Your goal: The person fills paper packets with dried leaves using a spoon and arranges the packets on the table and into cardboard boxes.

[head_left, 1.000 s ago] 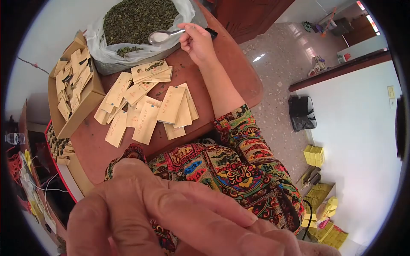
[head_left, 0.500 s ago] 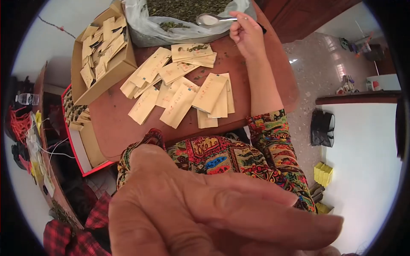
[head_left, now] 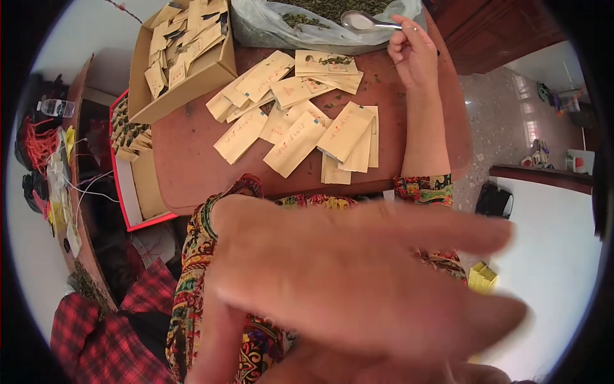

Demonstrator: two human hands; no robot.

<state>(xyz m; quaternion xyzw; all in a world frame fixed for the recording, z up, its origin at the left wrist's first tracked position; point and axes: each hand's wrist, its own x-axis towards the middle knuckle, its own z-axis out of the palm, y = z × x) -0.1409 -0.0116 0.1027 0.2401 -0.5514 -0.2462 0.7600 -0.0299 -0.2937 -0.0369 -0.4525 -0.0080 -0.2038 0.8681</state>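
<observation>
Very close to the camera, my left hand (head_left: 345, 275) fills the lower middle, blurred, its fingers stretched out and apart with nothing seen in them. My right hand (head_left: 416, 61) is closed on the handle of a metal spoon (head_left: 360, 22) at the upper right of the table. Its bowl, holding something whitish, is over the edge of a clear plastic bag (head_left: 262, 29) of dried dark green leaves. Below the bag lie several small brown paper packets (head_left: 297, 144), loosely overlapped. A few leaves rest on the top packet (head_left: 326, 63).
A cardboard box (head_left: 211, 73) full of packets stands on the left of the reddish-brown table (head_left: 185, 153). Beside it, lower, is a red-edged tray (head_left: 126, 192) with more packets. A red plaid cloth (head_left: 109, 333) lies at lower left. Leaf bits are scattered on the tabletop.
The view has shifted, so the table things appear further right and higher. My left hand has turned before the camera, its fingers spreading wider. My right hand keeps holding the spoon by the bag.
</observation>
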